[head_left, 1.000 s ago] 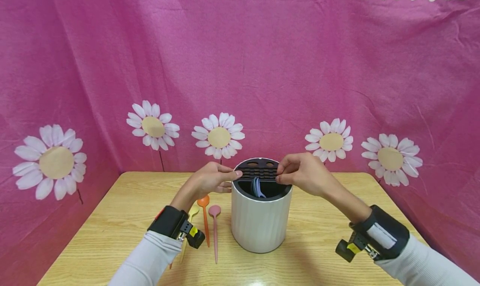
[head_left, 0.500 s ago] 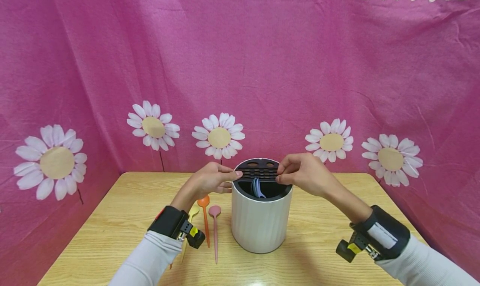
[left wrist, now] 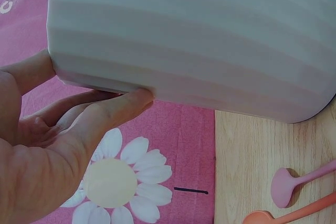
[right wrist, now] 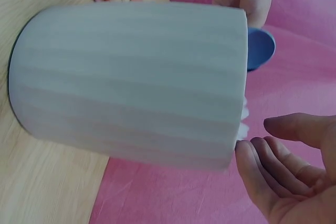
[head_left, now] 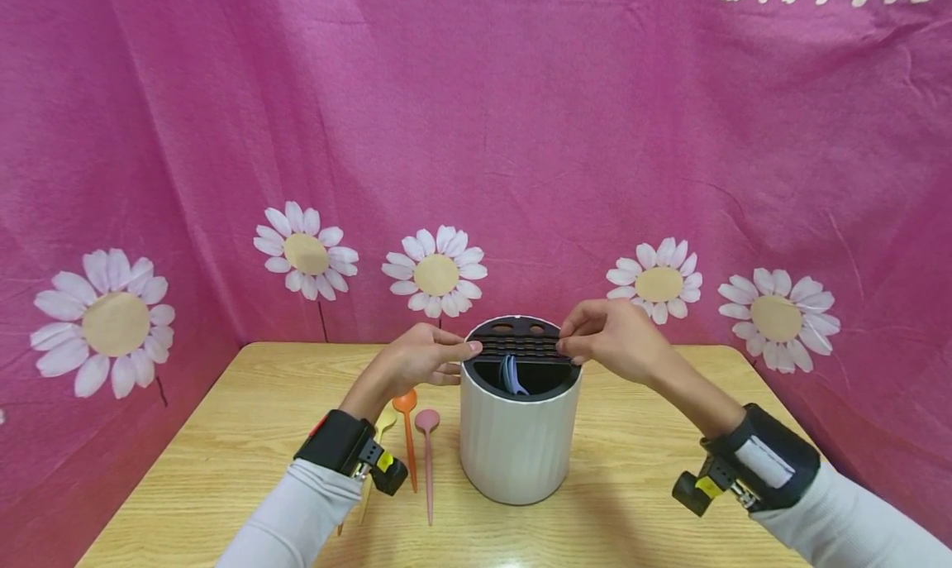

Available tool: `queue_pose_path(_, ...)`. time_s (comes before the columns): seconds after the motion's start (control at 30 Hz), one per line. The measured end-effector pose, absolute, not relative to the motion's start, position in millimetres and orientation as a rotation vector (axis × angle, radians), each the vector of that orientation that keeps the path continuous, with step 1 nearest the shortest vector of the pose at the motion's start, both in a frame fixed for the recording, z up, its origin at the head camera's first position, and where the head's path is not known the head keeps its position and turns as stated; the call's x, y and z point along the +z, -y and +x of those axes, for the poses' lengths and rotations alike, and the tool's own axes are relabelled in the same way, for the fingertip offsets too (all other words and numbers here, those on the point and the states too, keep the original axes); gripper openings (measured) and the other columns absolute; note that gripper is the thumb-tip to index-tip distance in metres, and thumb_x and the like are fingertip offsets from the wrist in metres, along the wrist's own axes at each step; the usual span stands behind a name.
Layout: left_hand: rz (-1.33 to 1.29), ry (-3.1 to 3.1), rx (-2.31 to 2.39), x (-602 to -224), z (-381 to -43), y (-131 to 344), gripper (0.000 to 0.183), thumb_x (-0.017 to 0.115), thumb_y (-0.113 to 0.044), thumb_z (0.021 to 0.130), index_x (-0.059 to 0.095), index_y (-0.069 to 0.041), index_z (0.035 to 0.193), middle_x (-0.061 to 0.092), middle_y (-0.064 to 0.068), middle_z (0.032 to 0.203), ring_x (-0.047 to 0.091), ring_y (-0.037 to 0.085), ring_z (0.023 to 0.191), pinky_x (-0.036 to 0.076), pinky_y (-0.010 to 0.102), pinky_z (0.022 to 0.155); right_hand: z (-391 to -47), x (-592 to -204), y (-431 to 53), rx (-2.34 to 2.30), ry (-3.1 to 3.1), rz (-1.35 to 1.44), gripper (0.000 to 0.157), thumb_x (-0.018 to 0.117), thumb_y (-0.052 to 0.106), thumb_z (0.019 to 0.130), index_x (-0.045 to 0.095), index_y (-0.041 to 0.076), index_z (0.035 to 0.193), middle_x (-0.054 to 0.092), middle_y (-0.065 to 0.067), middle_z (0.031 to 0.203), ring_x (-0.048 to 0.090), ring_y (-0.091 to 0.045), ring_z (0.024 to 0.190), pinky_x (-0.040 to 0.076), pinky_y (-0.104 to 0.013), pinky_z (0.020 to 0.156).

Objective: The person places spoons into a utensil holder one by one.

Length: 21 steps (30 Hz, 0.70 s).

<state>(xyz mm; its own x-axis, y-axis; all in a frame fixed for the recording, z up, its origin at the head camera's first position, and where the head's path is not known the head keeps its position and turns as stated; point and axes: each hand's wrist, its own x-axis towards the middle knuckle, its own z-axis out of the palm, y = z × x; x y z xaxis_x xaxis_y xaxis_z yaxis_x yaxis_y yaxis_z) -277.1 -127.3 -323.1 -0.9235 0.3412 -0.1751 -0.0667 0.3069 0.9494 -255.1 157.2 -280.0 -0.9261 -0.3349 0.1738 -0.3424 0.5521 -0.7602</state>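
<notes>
A white ribbed utensil holder with a black divided top stands upright on the table. Blue and lilac utensils rise in its front compartment; one blue bowl-shaped head clears the rim in the right wrist view. At the holder's left, my left hand touches the rim with its thumb and the side with fairly straight fingers. My right hand is at the right of the rim; in the right wrist view its thumb and fingers are apart, holding nothing. Whether its fingertips touch the rim, I cannot tell.
Left of the holder lie a pink spoon, an orange spoon and a yellow spoon. Another orange handle end shows by the left sleeve. Behind the wooden table hangs a pink cloth with daisies.
My right hand has shifted slightly to the right, away from the black top, and its thumb has pulled back. The left hand and the holder stay in place.
</notes>
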Motion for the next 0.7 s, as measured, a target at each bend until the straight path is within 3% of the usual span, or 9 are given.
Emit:
queue_pose_path(0.2,0.244,-2.243,1.645,-324,-277,128,0.042,0.068,-0.024,0.098,0.066,0.003,0.131,0.070,0.017,0.127,0.067,0.038,0.119,0.057,0.044,0.097,-262,-275,-173,1.231,2.740,0.543,0.009,0.074,0.006,0.086,0.070,-0.001,0.091,0.077,-0.013,0.085,0.072,-0.017,0.070,0.059,-0.024,0.064)
queue_pose_path(0.43,0.232,-2.254,1.643,-322,-274,127,0.041,0.070,-0.024,0.097,0.067,0.001,0.130,0.070,0.015,0.127,0.066,0.039,0.121,0.058,0.044,0.096,-277,-272,-200,1.131,2.717,0.464,0.012,0.076,0.006,0.086,0.071,-0.003,0.091,0.076,-0.016,0.087,0.069,-0.010,0.067,0.059,-0.024,0.059)
queue_pose_path(0.7,0.217,-2.253,1.650,-322,-274,126,0.039,0.070,-0.023,0.097,0.068,0.000,0.129,0.071,0.014,0.125,0.066,0.039,0.120,0.058,0.044,0.096,-296,-286,-230,0.873,2.760,0.329,0.016,0.078,0.017,0.083,0.073,0.002,0.086,0.073,-0.006,0.074,0.063,-0.006,0.061,0.049,-0.025,0.055)
